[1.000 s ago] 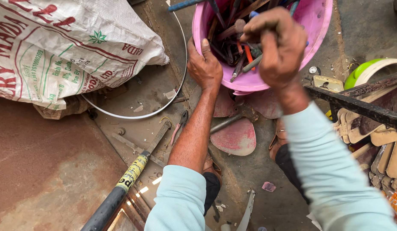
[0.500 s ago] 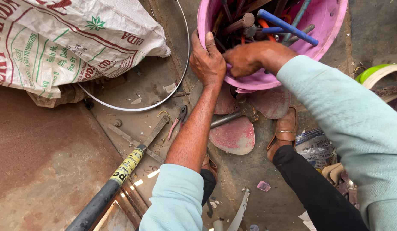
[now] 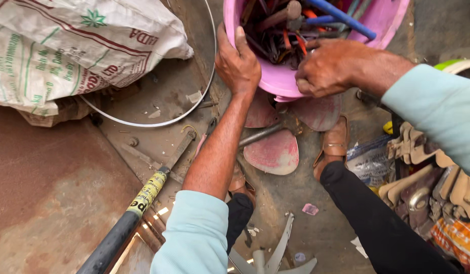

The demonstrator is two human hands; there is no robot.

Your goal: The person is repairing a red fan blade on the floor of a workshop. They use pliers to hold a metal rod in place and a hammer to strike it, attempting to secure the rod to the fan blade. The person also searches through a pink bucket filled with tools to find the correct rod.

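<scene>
A pink plastic bucket (image 3: 382, 23) stands at the top, filled with several hand tools, among them a wooden-handled hammer (image 3: 275, 15) and a blue-handled tool (image 3: 341, 15). My left hand (image 3: 238, 63) grips the bucket's left rim, thumb inside and fingers outside. My right hand (image 3: 329, 66) lies on the near rim with its fingers curled over the edge, beside the tools. Whether it holds a tool too is hidden.
A printed white woven sack (image 3: 67, 50) lies at upper left over a thin white hoop (image 3: 143, 123). A long black bar with a yellow label (image 3: 138, 203) points toward me. Pink fan blades (image 3: 273, 152), my brown sandals (image 3: 336, 142) and a heap of leather pieces (image 3: 427, 187) surround my legs.
My right hand, raised over the bucket with tools a second ago, has come down to the near rim. My view has moved closer to the bucket. My left hand has kept its grip.
</scene>
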